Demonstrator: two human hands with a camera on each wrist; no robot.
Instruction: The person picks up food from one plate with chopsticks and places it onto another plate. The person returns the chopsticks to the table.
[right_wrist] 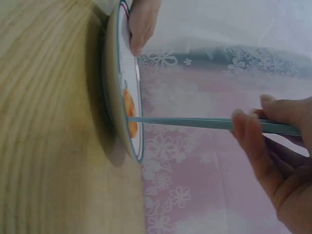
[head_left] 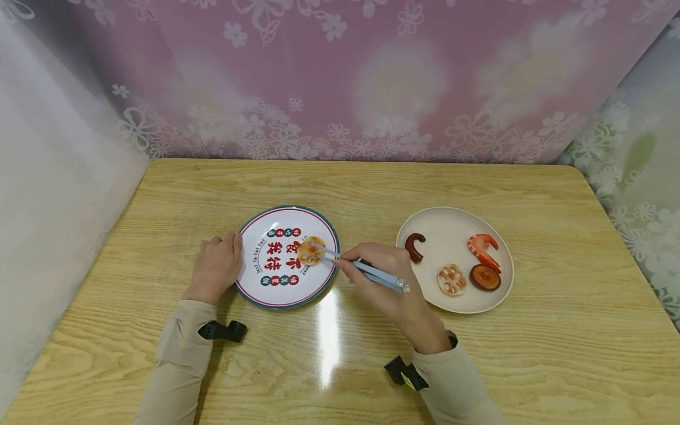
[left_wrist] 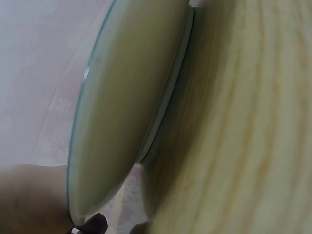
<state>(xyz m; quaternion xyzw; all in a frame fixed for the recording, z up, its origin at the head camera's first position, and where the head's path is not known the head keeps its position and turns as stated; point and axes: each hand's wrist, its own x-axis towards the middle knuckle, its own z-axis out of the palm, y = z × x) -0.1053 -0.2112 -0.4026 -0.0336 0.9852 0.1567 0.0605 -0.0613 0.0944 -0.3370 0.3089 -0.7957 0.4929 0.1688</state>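
Note:
My left hand (head_left: 214, 268) grips the left rim of a white plate (head_left: 254, 254) with a dark teal edge and printed red and teal characters. In the left wrist view the plate's pale underside (left_wrist: 124, 92) rises beside the hand, with fingertips below the rim. My right hand (head_left: 390, 286) holds a pair of light blue chopsticks (head_left: 372, 271). Their tips are at a round golden-brown food slice (head_left: 306, 252) on the plate's right part. In the right wrist view, the chopsticks (right_wrist: 195, 122) reach the orange-looking slice (right_wrist: 129, 105); whether they pinch it I cannot tell.
At the right stands a cream plate (head_left: 446, 221) with a dark red curled tentacle piece (head_left: 414, 247), a lotus root slice (head_left: 451, 280), a shrimp-like red piece (head_left: 482, 248) and a brown mushroom cap (head_left: 486, 277). Floral curtains (head_left: 340, 77) border the wooden table (head_left: 366, 183).

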